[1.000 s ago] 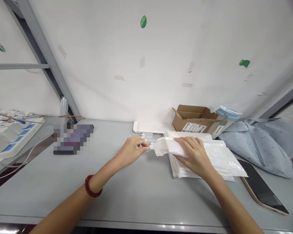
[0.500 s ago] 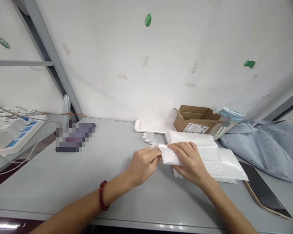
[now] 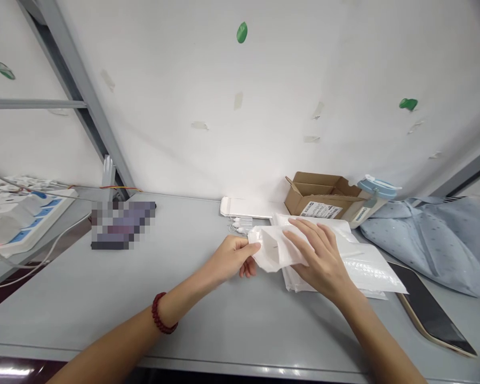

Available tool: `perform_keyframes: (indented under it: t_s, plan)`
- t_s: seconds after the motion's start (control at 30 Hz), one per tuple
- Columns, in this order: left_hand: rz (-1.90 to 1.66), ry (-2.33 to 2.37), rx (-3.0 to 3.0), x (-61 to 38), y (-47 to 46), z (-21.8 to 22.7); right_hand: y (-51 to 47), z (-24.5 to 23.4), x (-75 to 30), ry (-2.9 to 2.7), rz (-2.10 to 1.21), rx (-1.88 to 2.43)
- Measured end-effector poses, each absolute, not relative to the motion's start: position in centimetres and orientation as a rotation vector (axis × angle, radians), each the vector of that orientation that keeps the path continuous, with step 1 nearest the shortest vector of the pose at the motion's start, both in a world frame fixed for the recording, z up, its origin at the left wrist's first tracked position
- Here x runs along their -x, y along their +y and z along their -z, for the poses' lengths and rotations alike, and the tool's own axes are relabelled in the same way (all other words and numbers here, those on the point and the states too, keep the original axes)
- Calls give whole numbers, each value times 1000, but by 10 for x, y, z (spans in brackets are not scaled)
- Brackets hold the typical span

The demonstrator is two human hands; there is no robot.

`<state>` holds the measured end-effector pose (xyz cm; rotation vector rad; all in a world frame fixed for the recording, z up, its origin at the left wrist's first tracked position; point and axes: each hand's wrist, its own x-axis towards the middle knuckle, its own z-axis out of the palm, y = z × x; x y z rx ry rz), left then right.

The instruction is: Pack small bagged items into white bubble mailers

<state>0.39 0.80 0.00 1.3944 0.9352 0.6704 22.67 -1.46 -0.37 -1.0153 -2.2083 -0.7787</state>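
Observation:
My left hand (image 3: 232,258) pinches the left edge of a white bubble mailer (image 3: 269,249) between thumb and fingers. The mailer's mouth gapes toward the left, showing a pale inside. My right hand (image 3: 320,256) lies across the mailer from the right, fingers stretched over its top and the thumb hidden; it steadies the mailer. Under and beside it lies a pile of white bubble mailers (image 3: 370,266). Just behind my left hand are small clear pieces with thin white cords (image 3: 240,224), partly covered by the mailer.
At the back stand an open cardboard box (image 3: 320,197) and a blue-lidded bottle (image 3: 372,200). A flat white packet (image 3: 250,207) lies by the wall. To the right are a phone (image 3: 432,309) and blue fabric (image 3: 428,240); to the left, a power strip (image 3: 36,224).
The mailer's left end, folded small before, is now spread and its mouth gapes. My left hand has turned its thumb upward, and my right hand has shifted slightly right with fingers more spread.

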Motion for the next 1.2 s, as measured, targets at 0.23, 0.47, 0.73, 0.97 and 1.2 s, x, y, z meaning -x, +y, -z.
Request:
perform_keyframes:
  t_s: [0.23,0.47,0.73,0.97,1.2]
  plan:
    - [-870,958,-1404,-6,4,-4,-19,7,-214,-2246,779,900]
    - [-1204,949,-2130,-7,-1,9,-21,6,-209,-2198,789,838]
    - [-1387,773,-2780,-18,1,31,-28,9,-203,-2130,823,779]
    - [-1240,1026,-2183,-33,22,-2,-22,-3,-221,-1769,988,927]
    - [-873,947,-1469,-85,64,-30,-1,-3,-254,-1786,992,1257]
